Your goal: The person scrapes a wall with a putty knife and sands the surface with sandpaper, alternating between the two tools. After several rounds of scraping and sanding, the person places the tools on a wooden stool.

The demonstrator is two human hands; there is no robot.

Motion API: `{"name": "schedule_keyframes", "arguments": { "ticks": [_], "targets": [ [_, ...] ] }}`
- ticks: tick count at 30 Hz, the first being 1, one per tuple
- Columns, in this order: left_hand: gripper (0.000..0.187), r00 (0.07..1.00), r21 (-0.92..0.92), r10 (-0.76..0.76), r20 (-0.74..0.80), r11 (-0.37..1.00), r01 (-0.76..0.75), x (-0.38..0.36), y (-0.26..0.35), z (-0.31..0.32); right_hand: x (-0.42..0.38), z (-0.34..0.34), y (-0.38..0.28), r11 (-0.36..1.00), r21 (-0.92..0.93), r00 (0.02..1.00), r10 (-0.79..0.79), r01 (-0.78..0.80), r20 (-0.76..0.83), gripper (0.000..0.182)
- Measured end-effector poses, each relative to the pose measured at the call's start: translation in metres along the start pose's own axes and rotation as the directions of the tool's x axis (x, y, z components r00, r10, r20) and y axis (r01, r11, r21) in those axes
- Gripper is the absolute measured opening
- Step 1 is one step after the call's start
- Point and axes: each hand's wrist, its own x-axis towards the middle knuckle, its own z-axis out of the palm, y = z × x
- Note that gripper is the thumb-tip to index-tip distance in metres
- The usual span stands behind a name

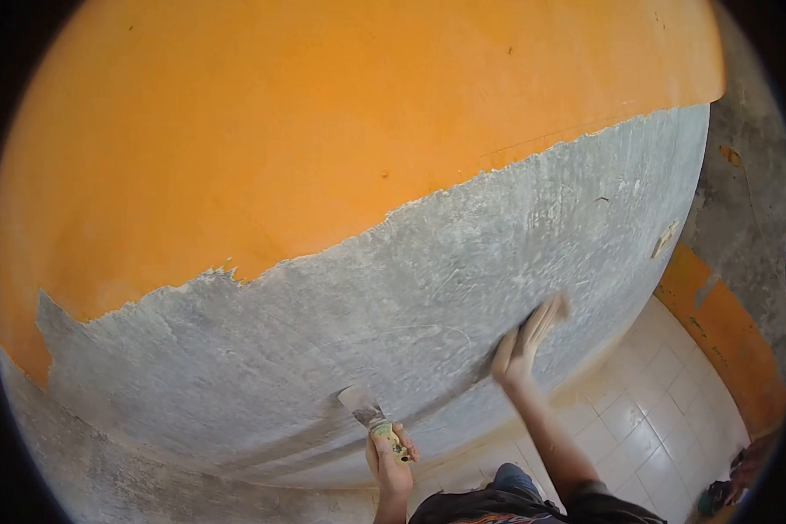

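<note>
My left hand is wrapped around the yellowish handle of a putty knife, low in the view. Its flat metal blade points up and to the left, close against the grey bare part of the wall. To the right, my right hand lies along the same grey surface with its fingers stretched out, holding nothing; the fingertips are slightly blurred. Orange paint covers the upper wall and ends in a ragged, peeled edge above both hands.
A wall outlet sits toward the right end of the grey area. Pale floor tiles run along the wall's foot. Another wall with an orange lower band stands at the right. Crumpled cloth lies at the lower right.
</note>
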Motion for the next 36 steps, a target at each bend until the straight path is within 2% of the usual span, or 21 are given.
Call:
{"name": "schedule_keyframes", "arguments": {
  "ticks": [3, 5, 7, 9, 11, 12, 13, 14, 15, 17, 20, 21, 25, 26, 27, 28, 29, 32, 34, 35, 36],
  "targets": [
    [0.041, 1.000, 0.010, 0.009, 0.001, 1.000, -0.009, -0.003, 0.001, 0.000, 0.118, -0.028, -0.055, 1.000, 0.012, 1.000, 0.020, -0.020, 0.002, 0.071],
    [0.041, 1.000, -0.003, 0.014, -0.012, 1.000, -0.014, -0.005, 0.001, 0.004, 0.143, -0.019, -0.094, 0.981, -0.063, 0.982, -0.185, 0.183, -0.030, 0.067],
    [0.042, 1.000, -0.014, 0.019, -0.011, 1.000, -0.019, -0.005, -0.001, 0.010, 0.124, -0.025, -0.133, 0.959, -0.137, 0.940, -0.206, 0.250, 0.272, 0.061],
    [0.042, 0.998, -0.074, 0.018, -0.058, 0.997, -0.022, -0.007, -0.004, 0.014, 0.068, -0.014, -0.126, 0.868, 0.017, 0.825, -0.477, 0.496, 0.303, 0.054],
    [0.042, 0.998, -0.052, 0.037, -0.055, 0.998, -0.040, -0.005, -0.005, 0.015, -0.016, 0.004, -0.065, 0.811, 0.068, 0.761, -0.571, 0.581, 0.308, 0.064],
    [0.042, 0.996, -0.030, 0.057, -0.062, 0.998, -0.059, -0.004, -0.006, 0.014, -0.010, -0.012, -0.053, 0.949, -0.064, 0.783, -0.216, 0.310, 0.583, 0.064],
    [0.042, 0.996, -0.022, 0.056, -0.068, 0.998, -0.058, -0.006, -0.006, 0.011, -0.002, -0.026, -0.046, 0.960, -0.274, 0.636, 0.179, 0.052, 0.751, 0.065],
    [0.042, 0.997, -0.042, 0.042, -0.066, 0.998, -0.044, -0.004, -0.010, 0.011, 0.014, -0.022, -0.031, 0.995, -0.104, 0.916, 0.055, -0.014, 0.396, 0.062],
    [0.041, 0.998, -0.060, 0.021, -0.057, 0.998, -0.025, -0.003, -0.010, 0.011, 0.039, -0.014, -0.020, 0.997, 0.073, 0.998, 0.006, -0.001, -0.065, 0.059],
    [0.042, 1.000, -0.065, -0.008, -0.029, 0.998, 0.006, -0.004, -0.009, 0.014, 0.124, -0.035, -0.042, 0.979, 0.188, 0.996, -0.070, 0.079, -0.052, 0.068],
    [0.042, 1.000, -0.070, -0.020, 0.011, 0.997, 0.021, -0.004, 0.000, 0.021, 0.168, -0.044, -0.104, 0.938, -0.020, 0.933, -0.343, 0.347, 0.114, 0.055],
    [0.042, 1.000, -0.058, -0.021, 0.000, 0.998, 0.021, -0.002, -0.015, 0.039, 0.166, -0.045, -0.092, 0.892, -0.036, 0.879, -0.436, 0.451, 0.193, 0.051],
    [0.041, 0.999, -0.081, -0.042, 0.000, 0.996, 0.042, -0.006, -0.025, 0.060, 0.050, -0.017, -0.048, 0.817, 0.169, 0.803, -0.575, 0.552, 0.155, 0.041],
    [0.040, 0.998, -0.060, -0.045, -0.036, 0.997, 0.043, -0.007, -0.029, 0.063, 0.040, -0.035, -0.038, 0.958, 0.128, 0.731, -0.280, 0.258, 0.622, 0.047],
    [0.039, 0.997, -0.045, -0.038, -0.070, 0.998, 0.035, -0.005, -0.032, 0.067, 0.038, -0.052, -0.021, 0.998, -0.059, 0.408, 0.053, 0.003, 0.912, 0.052],
    [0.039, 0.998, -0.045, -0.034, -0.060, 0.999, 0.031, -0.001, -0.033, 0.071, 0.023, -0.037, 0.020, 0.999, -0.022, 0.856, 0.049, -0.044, 0.515, 0.059],
    [0.039, 0.999, 0.028, -0.030, -0.036, 0.999, 0.031, -0.002, -0.033, 0.074, 0.010, -0.018, 0.053, 0.998, 0.034, 0.996, 0.058, -0.056, -0.061, 0.067],
    [0.038, 0.999, 0.110, -0.035, -0.018, 0.993, 0.037, -0.008, -0.031, 0.074, 0.098, -0.045, 0.035, 0.985, 0.060, 0.987, 0.161, -0.161, -0.002, 0.076],
    [0.037, 1.000, 0.101, -0.027, -0.016, 0.995, 0.029, -0.004, -0.032, 0.081, 0.124, -0.044, 0.006, 0.996, -0.063, 0.995, -0.059, 0.064, 0.081, 0.068],
    [0.037, 0.999, 0.086, -0.036, -0.028, 0.996, 0.038, -0.005, -0.031, 0.087, 0.123, -0.053, -0.015, 0.979, -0.162, 0.963, -0.081, 0.126, 0.259, 0.062],
    [0.037, 0.998, 0.073, -0.045, -0.039, 0.996, 0.047, -0.006, -0.029, 0.092, 0.101, -0.046, -0.017, 0.965, -0.104, 0.926, -0.196, 0.240, 0.322, 0.054]
  ]
}}
